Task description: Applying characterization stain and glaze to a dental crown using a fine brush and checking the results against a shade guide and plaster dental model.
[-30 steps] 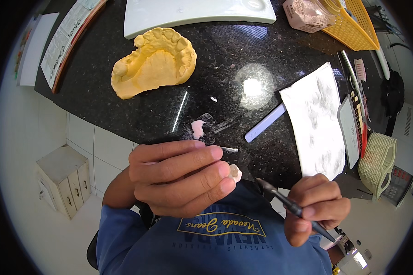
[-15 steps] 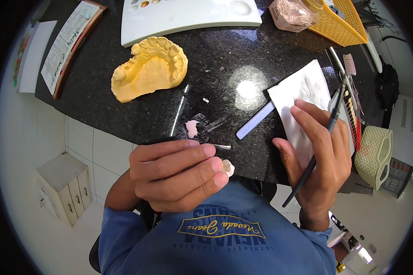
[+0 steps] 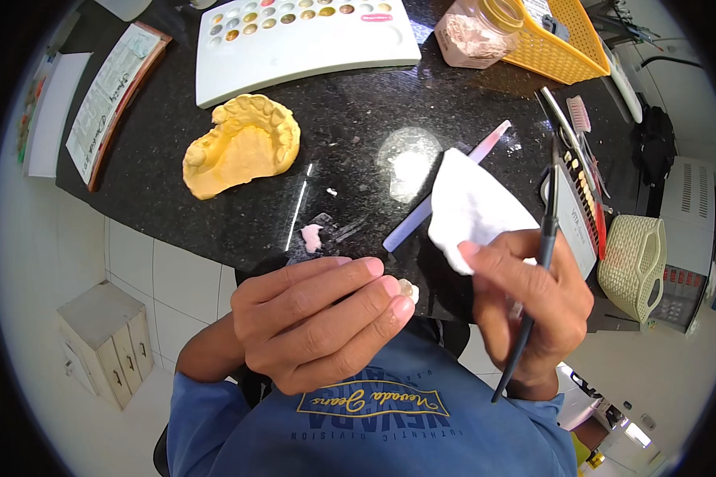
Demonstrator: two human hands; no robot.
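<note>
My left hand [image 3: 318, 322] is closed, its fingertips pinching a small white tooth-shaped piece [image 3: 410, 291] just off the table's near edge. My right hand [image 3: 537, 298] grips a folded white cloth [image 3: 477, 203] between thumb and fingers. Across that same hand lies a thin dark-handled brush [image 3: 547, 238], its slim end pointing away from me. A blue-and-pink stick [image 3: 410, 225] passes partly under the cloth. On the black tabletop beyond my left hand are a pink scrap [image 3: 312, 237] and a yellow dental cast [image 3: 250, 151].
A white palette with coloured wells [image 3: 310, 52] stands at the back, beside a jar of pink powder [image 3: 473, 36] and a yellow basket [image 3: 561, 52]. Along the right lie a tooth shade guide [image 3: 585, 187], a pink brush [image 3: 579, 115] and a cream basket [image 3: 632, 258].
My right hand has closed on the cloth and pulled it toward me and left, uncovering more of the stick. My left hand still holds the white piece. The view has shifted slightly.
</note>
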